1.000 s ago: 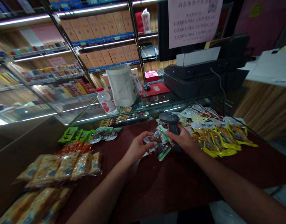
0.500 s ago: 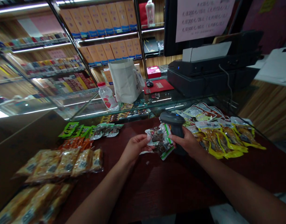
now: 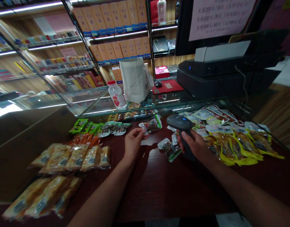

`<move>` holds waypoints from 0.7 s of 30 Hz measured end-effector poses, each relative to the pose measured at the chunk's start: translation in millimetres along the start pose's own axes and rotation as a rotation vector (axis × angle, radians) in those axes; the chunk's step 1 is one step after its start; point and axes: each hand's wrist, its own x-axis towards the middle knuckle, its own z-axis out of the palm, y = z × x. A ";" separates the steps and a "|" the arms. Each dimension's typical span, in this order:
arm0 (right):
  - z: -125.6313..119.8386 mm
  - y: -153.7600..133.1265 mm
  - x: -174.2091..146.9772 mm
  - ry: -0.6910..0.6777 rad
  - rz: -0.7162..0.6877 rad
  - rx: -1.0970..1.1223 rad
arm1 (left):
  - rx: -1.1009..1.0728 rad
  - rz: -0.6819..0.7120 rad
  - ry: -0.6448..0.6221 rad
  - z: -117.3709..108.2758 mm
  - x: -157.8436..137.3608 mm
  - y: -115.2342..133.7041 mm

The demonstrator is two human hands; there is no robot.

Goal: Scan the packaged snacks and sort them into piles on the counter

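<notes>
Pinched in my left hand [image 3: 135, 141] is a small clear snack packet [image 3: 153, 125] with a green edge and dark contents, held above the dark red tabletop [image 3: 145, 186]. My right hand [image 3: 194, 143] is wrapped round the handle of a dark grey barcode scanner [image 3: 180, 122], whose blue light glows on top. Right beside the scanner's handle lies a similar green-edged packet [image 3: 170, 148]; I cannot tell whether my right fingers touch it. More small packets of this look [image 3: 113, 128] lie in a row to the left.
Bread packs [image 3: 71, 157], orange packets [image 3: 84, 139] and green packets [image 3: 79, 125] line the left, beside a cardboard box [image 3: 29, 142]. Yellow-edged pouches [image 3: 237, 146] lie at right. Behind stand a bottle [image 3: 116, 95], a white bag [image 3: 134, 82] and a cash register [image 3: 206, 75].
My left hand has drawn one packet up and left, away from the scanner and the other packet. My right hand keeps the scanner. The view has shifted slightly.
</notes>
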 end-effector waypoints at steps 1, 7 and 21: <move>1.0 -0.1 -1.9 -0.019 -0.005 -0.016 | 0.029 0.030 0.020 -1.6 1.8 -0.8; 3.3 -1.4 -11.2 -0.106 -0.056 -0.104 | 0.180 0.179 0.081 -5.0 3.9 -0.5; 0.9 -5.9 -11.4 -0.128 -0.066 -0.177 | 0.243 0.195 0.085 -4.8 1.2 0.5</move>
